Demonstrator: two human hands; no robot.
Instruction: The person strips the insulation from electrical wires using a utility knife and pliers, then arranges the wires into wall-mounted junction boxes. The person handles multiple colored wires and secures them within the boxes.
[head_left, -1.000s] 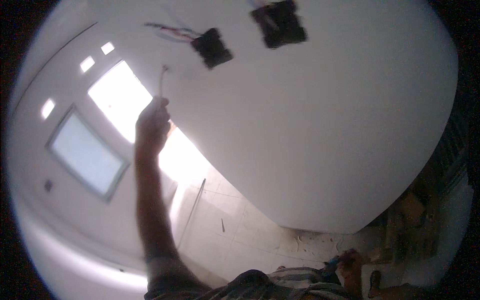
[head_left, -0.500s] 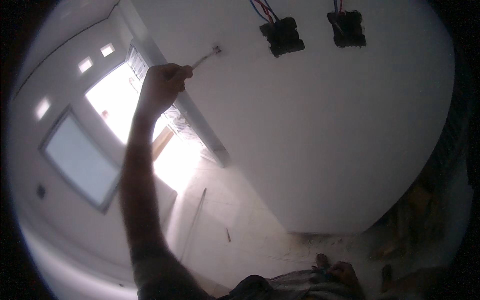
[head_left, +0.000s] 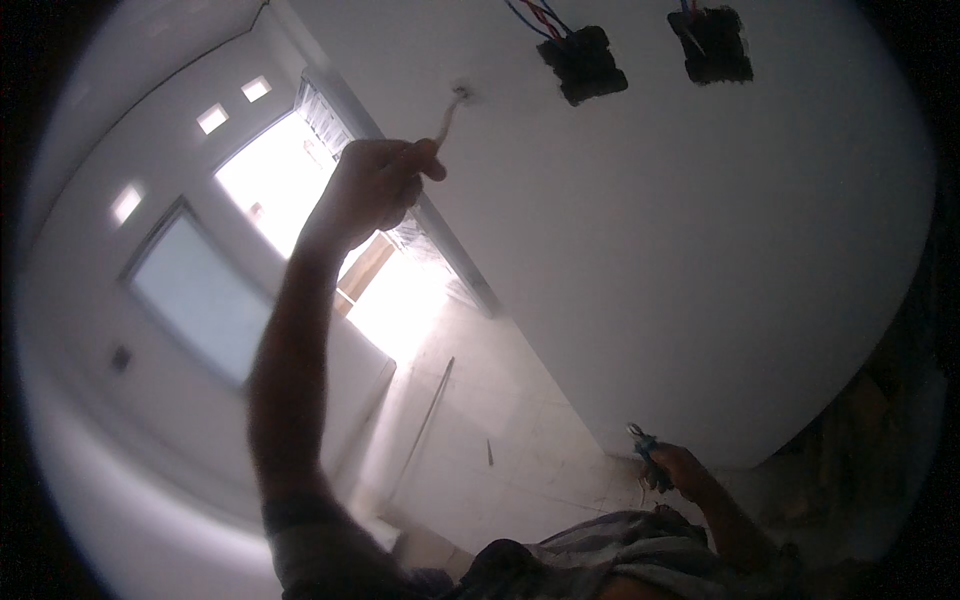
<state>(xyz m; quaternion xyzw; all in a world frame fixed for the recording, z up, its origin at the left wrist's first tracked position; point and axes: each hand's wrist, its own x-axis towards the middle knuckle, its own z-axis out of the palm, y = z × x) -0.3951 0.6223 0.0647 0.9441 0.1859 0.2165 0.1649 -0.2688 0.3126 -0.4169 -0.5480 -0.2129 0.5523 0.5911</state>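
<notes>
Raised against the white wall, my left hand (head_left: 382, 190) is closed, its thumb and finger pinching a pale cable (head_left: 449, 124). That cable comes out of a small hole (head_left: 461, 93) in the wall and hangs slightly bent. Low on the right, near my body, my right hand (head_left: 682, 470) grips a pair of pliers (head_left: 645, 445) by dark blue-green handles. Their metal jaws point up and to the left, well apart from the cable.
Two dark square recesses (head_left: 586, 66) in the wall hold red and blue wires (head_left: 535, 14). Left of the wall's edge is a bright doorway (head_left: 275, 175) and a framed pane (head_left: 200, 295). A long thin rod (head_left: 425, 420) lies on the pale floor (head_left: 520, 415).
My right hand has come up from my waist, bringing the pliers into plain sight. The view has shifted, and the cable in my left hand now hangs more steeply.
</notes>
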